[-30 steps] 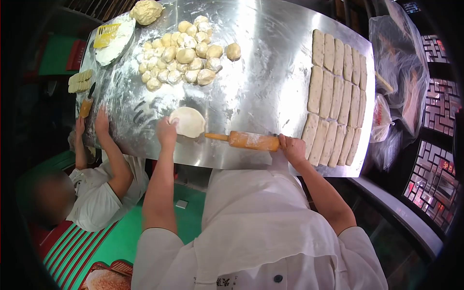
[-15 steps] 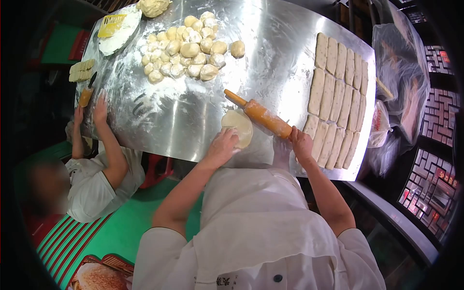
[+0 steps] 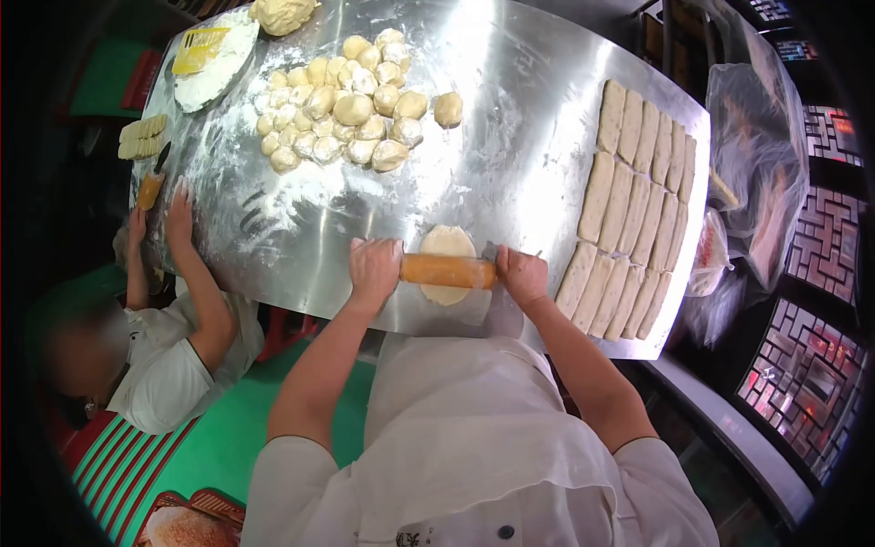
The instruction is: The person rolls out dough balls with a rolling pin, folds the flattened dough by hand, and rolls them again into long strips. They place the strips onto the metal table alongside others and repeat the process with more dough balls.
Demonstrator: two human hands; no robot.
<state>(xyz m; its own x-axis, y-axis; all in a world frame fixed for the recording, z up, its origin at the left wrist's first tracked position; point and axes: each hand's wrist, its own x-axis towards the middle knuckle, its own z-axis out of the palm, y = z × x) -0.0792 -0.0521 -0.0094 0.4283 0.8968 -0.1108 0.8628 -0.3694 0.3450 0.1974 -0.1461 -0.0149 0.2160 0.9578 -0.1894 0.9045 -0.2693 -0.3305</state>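
A wooden rolling pin (image 3: 448, 270) lies crosswise over a flat round of dough (image 3: 447, 242) near the front edge of the steel table (image 3: 510, 137). My left hand (image 3: 375, 267) presses on the pin's left end and my right hand (image 3: 521, 274) on its right end. The dough shows above and below the pin. A heap of several dough balls (image 3: 342, 96) lies farther back on floured steel.
Rows of shaped dough strips (image 3: 633, 205) fill the table's right side. A flour pile with a yellow scraper (image 3: 202, 50) and a big dough lump (image 3: 283, 13) sit far left. Another person's hands (image 3: 178, 214) rest on the left edge by a knife (image 3: 150, 182). Plastic bags (image 3: 752, 137) hang right.
The dough round went from the table's middle to the front edge. My left hand left the dough and took the pin's left end; the pin swung level across the dough.
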